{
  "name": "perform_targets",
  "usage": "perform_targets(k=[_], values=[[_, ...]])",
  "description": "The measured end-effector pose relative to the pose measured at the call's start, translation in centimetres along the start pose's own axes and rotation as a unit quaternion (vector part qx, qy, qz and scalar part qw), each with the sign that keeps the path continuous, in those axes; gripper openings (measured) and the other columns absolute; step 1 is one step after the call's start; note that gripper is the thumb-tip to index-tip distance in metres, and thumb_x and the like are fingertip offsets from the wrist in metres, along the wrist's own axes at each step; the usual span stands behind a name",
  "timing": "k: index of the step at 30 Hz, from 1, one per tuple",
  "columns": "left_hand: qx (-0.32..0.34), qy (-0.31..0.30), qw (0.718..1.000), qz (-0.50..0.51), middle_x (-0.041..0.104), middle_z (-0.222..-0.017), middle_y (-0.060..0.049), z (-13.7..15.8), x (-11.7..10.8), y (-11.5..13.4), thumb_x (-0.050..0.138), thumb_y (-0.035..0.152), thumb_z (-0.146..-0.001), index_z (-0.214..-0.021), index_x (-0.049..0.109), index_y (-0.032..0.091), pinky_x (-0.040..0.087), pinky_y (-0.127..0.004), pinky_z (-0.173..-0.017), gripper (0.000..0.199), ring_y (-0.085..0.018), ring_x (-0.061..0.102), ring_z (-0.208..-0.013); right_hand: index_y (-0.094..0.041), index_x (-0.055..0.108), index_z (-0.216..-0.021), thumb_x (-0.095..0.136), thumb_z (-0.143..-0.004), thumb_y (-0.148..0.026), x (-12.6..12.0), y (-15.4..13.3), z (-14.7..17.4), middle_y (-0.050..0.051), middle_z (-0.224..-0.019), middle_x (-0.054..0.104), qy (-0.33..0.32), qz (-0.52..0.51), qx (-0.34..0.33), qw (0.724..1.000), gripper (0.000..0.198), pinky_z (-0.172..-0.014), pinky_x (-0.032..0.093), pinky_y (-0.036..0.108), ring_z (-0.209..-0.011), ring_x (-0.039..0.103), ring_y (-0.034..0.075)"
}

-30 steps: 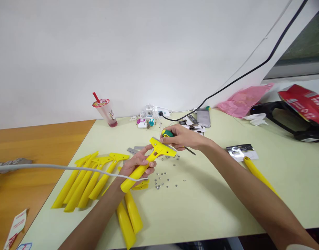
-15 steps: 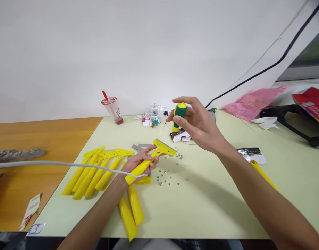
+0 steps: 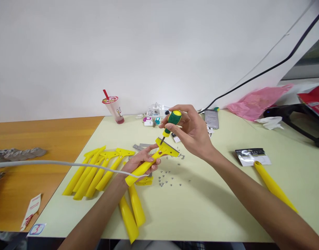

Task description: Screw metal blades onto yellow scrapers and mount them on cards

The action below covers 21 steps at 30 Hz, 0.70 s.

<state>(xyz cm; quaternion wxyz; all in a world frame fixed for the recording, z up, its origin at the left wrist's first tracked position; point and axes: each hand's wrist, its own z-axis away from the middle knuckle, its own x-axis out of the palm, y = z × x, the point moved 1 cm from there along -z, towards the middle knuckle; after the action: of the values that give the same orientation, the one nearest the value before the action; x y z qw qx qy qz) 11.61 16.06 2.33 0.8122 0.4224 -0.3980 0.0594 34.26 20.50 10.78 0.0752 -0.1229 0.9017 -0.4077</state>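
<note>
My left hand is closed around the handle of a yellow scraper, whose wide head tilts up to the right. A metal blade edge runs along that head. In my right hand is a screwdriver with a green and yellow grip, its shaft slanting down to the left. The tip meets the scraper head near its upper left corner, where a screw seems to sit. Small metal screws lie scattered on the table below. Several more yellow scrapers lie to the left, and loose metal blades rest behind my left hand.
A drink cup with a red straw stands at the back left. A pale cable crosses in front of my left forearm. At right lie a packet, a yellow handle and a pink bag.
My right hand has lowered to the left and tilted the screwdriver, bringing its tip onto the scraper head. My left hand keeps the scraper in nearly the same place.
</note>
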Motion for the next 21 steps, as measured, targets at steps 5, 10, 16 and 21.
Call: perform_targets(k=[5,10,16,21], values=[[-0.005,-0.003,1.000,-0.016,0.066,-0.093,-0.002,-0.01,0.06,0.17,0.080,0.010,-0.079,-0.143,0.045,0.027,0.041,-0.014,-0.054,0.074,-0.013,0.067,-0.068,-0.029,0.061,-0.130,0.083,-0.101,-0.042,0.00,0.19,-0.03,0.004,-0.108,0.075,-0.003,-0.005,0.003,1.000,0.039,-0.083,0.069,0.039,-0.108,0.080,0.023],[-0.004,-0.017,1.000,-0.017,0.067,-0.094,-0.003,0.04,0.02,0.23,0.076,0.011,-0.084,-0.147,0.046,0.026,0.043,-0.015,-0.056,0.072,-0.013,0.069,-0.070,-0.029,0.060,-0.130,0.084,-0.101,-0.043,-0.05,0.25,0.02,0.004,-0.109,0.075,0.010,-0.004,0.006,1.000,0.040,-0.086,0.069,0.039,-0.106,0.081,0.023],[0.003,-0.003,1.000,-0.012,0.068,-0.092,-0.003,0.06,-0.12,-0.01,0.080,0.009,-0.080,-0.145,0.047,0.025,0.042,-0.015,-0.055,0.075,-0.013,0.067,-0.068,-0.030,0.058,-0.131,0.081,-0.102,-0.050,-0.24,0.36,-0.08,0.003,-0.108,0.075,0.037,0.005,0.019,0.999,0.042,-0.085,0.071,0.040,-0.101,0.083,0.023],[0.010,0.001,1.000,-0.004,0.067,-0.092,-0.002,0.05,-0.22,-0.11,0.079,0.010,-0.080,-0.146,0.047,0.025,0.040,-0.014,-0.055,0.075,-0.012,0.066,-0.067,-0.031,0.057,-0.130,0.081,-0.100,-0.056,-0.37,0.52,-0.29,0.002,-0.106,0.073,0.044,0.010,0.025,0.999,0.045,-0.086,0.072,0.041,-0.099,0.083,0.023]])
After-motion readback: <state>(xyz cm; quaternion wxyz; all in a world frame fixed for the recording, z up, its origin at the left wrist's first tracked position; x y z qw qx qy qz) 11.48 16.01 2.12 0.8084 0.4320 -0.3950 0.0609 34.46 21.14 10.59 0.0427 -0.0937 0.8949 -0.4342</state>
